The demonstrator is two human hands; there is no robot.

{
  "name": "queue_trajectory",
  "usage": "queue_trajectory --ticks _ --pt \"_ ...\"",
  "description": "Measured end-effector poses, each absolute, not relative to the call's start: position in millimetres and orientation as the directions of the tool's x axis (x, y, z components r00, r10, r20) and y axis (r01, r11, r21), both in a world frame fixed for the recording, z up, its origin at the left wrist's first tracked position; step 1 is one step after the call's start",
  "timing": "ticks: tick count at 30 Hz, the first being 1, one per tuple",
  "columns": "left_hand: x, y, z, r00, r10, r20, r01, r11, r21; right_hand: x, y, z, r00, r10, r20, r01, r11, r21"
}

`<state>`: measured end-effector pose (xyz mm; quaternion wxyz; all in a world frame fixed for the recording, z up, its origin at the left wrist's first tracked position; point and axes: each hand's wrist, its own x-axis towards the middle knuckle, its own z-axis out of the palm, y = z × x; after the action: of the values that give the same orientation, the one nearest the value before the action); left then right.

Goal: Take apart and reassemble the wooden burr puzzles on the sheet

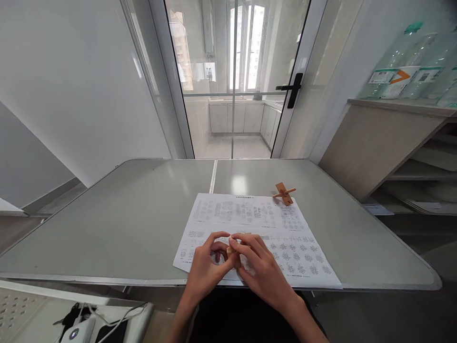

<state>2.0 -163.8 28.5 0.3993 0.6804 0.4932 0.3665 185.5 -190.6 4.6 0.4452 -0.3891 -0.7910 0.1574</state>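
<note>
Head view: left hand (209, 264) and right hand (260, 269), fingers nearly closed, pinch a wooden piece (229, 251) between their tips, printed sheet (250, 225) beneath; two-handed fitting seems underway, calling for steady alignment.

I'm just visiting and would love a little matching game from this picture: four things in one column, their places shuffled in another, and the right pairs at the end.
Things
1. Partly hidden wooden piece
2. Printed sheet
3. Wooden plate with crossing rods
4. Clear bottles

Places
A. Spread flat on the table
B. On top of the shelf unit at the right
C. Between the left hand and the right hand
D. At the sheet's far right corner

Right pairs: 1-C, 2-A, 3-D, 4-B
</note>
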Motion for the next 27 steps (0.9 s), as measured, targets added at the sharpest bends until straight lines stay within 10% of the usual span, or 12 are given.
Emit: queue_trajectory --ticks 12,27 --pt "-5.8 -165.3 29.1 0.286 0.957 0.050 0.293 -0.137 0.946 190.7 -193.3 6.3 -0.218 0.849 0.481 0.395 0.528 -0.752" --pt "-1.2 -166.5 30.0 0.244 0.968 0.068 0.383 -0.160 0.910 184.5 -195.3 9.2 -0.254 0.774 0.580 0.447 0.625 -0.640"
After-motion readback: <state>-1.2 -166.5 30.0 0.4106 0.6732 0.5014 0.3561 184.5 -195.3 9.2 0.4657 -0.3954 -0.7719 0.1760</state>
